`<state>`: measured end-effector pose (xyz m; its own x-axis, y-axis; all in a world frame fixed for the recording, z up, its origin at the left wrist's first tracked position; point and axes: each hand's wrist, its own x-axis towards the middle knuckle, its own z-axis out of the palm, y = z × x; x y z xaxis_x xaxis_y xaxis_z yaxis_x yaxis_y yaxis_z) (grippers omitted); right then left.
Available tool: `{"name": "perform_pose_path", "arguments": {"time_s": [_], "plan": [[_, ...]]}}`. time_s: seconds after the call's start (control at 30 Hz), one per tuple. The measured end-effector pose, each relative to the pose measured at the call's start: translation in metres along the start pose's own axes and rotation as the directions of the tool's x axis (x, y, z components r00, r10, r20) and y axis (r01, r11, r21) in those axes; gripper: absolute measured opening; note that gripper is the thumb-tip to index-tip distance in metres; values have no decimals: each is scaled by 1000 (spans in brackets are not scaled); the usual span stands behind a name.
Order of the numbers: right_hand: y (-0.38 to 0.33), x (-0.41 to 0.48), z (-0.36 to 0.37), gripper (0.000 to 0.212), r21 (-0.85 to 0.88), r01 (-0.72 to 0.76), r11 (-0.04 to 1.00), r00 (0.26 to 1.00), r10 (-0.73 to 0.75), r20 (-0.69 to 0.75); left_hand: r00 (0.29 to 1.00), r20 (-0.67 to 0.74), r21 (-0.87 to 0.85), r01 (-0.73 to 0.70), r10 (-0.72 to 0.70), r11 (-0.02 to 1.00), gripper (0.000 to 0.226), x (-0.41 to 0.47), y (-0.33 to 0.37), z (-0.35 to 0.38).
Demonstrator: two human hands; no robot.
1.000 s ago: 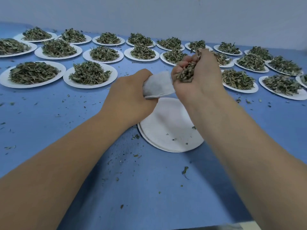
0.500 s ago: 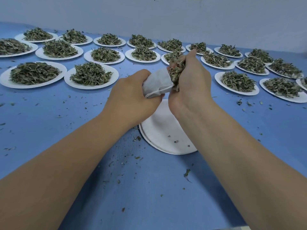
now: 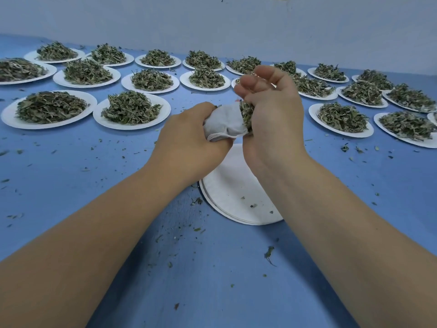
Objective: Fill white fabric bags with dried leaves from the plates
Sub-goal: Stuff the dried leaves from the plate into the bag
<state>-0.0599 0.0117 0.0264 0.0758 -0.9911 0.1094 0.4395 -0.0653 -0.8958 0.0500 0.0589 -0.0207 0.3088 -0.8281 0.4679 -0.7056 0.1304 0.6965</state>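
My left hand [image 3: 189, 138] grips a small white fabric bag [image 3: 223, 124] above the blue table, its mouth turned to the right. My right hand [image 3: 272, 114] is at the bag's mouth, its thumb and palm pressing a clump of dried leaves [image 3: 246, 113] into the opening while the upper fingers are lifted and loosely curled. Below both hands lies an emptied white paper plate [image 3: 227, 197] with a few crumbs on it.
Several white plates heaped with dried leaves stand in rows across the far table, such as one plate [image 3: 131, 111] left of my hands and another plate [image 3: 340, 119] to the right. Leaf crumbs litter the blue table [image 3: 94, 174]. A pale wall closes the back.
My right hand came down from above the bag to its mouth, and the handful of leaves it held has gone mostly into the bag. The left hand kept its grip.
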Motion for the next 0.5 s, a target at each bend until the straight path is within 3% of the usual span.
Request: {"name": "perform_pose_path", "arguments": {"time_s": [0.17,0.37,0.5], "plan": [[2,0,-1,32,-3,101,995,993,-101,59,998,69,49,-8,4,999,30,-4,6,-1],[0,-5,1,7,-163,216,963,973,-199,118,995,95,133,-54,41,990,24,-5,19,5],[-7,-11,2,24,-223,93,970,981,-51,187,996,88,127,-1,-10,992,28,-4,22,3]]}}
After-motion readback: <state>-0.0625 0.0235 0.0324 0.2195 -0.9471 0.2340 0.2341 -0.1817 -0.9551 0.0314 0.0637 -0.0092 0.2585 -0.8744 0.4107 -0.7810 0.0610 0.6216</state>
